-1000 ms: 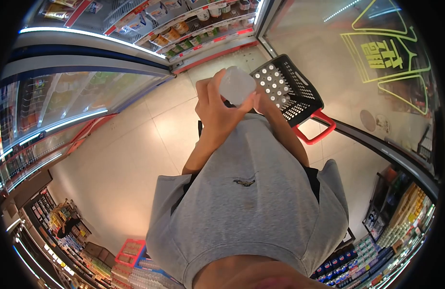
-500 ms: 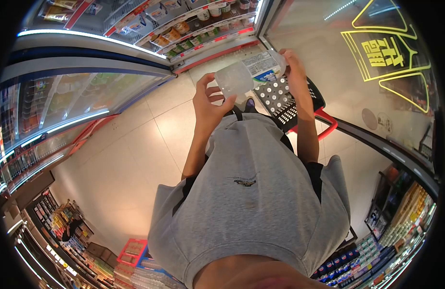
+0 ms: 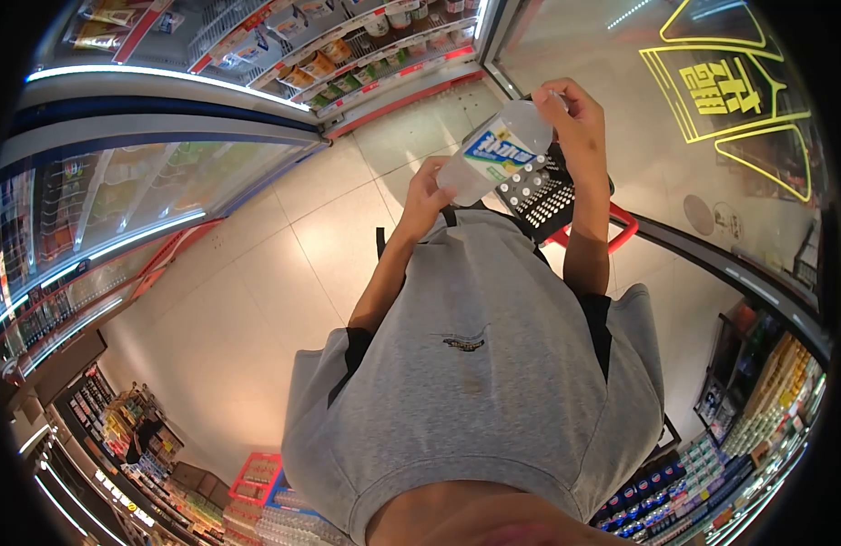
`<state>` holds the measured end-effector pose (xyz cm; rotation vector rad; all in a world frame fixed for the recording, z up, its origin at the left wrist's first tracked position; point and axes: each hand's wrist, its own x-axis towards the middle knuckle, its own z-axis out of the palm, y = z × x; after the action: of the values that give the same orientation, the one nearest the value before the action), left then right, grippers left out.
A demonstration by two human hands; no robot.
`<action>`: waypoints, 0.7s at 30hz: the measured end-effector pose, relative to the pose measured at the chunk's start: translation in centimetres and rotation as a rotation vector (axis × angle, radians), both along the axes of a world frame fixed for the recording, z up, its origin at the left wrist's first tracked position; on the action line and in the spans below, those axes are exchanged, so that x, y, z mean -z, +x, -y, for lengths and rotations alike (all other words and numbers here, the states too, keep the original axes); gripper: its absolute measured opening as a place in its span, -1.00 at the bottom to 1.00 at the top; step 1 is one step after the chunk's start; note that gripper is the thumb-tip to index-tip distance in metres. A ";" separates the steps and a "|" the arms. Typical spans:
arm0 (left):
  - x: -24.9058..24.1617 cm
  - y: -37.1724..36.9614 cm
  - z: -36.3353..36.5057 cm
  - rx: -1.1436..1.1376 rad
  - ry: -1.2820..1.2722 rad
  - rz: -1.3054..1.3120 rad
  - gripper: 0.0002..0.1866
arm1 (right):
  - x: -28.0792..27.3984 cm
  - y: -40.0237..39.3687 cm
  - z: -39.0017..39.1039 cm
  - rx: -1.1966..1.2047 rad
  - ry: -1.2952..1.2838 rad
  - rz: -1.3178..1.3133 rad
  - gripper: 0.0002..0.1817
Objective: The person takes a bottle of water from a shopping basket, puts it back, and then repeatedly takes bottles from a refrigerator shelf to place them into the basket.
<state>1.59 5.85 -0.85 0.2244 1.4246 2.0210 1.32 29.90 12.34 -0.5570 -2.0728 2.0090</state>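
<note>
Both of my hands hold a translucent white plastic bottle (image 3: 493, 150) with a blue and green label, lying slanted in front of my chest. My left hand (image 3: 427, 194) grips its lower end. My right hand (image 3: 577, 116) is closed around its upper end, near the cap. The label faces the camera. Just beyond the bottle a black perforated shopping basket (image 3: 541, 193) with a red handle (image 3: 612, 229) hangs by my right forearm.
Glass-fronted chillers (image 3: 120, 191) line the left, and open shelves of packaged goods (image 3: 348, 50) stand ahead. On the right is a glass door with yellow lettering (image 3: 721, 91). Pale tiled floor (image 3: 257, 273) lies between them. Stacked crates (image 3: 252, 478) and drink shelves (image 3: 712, 464) stand behind me.
The bottle has come up and turned so that its label faces me. My right hand moved from below it to its upper end, and my left hand shifted to its base.
</note>
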 end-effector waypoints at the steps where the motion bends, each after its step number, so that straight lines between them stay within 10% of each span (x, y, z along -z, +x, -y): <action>1: 0.4 0.1 0.2 0.034 -0.035 0.051 -0.52 | 0.3 0.0 -0.9 -0.011 0.044 0.072 -0.71; 11: -0.6 0.2 -1.0 0.058 -0.080 0.089 -0.47 | 4.0 1.4 -3.4 0.016 -0.001 0.086 -0.76; 16: 1.0 -0.8 -3.2 0.064 -0.532 -0.347 -0.35 | 7.4 3.2 -4.3 0.065 0.404 0.101 -0.65; 21: 3.9 -0.5 -2.7 0.059 -0.617 -0.164 -0.42 | 18.9 5.9 -10.8 0.156 0.658 0.396 -0.50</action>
<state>1.13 8.53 -4.73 0.1600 2.0391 1.4517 7.20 40.65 -6.57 -0.9822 -2.6222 1.0813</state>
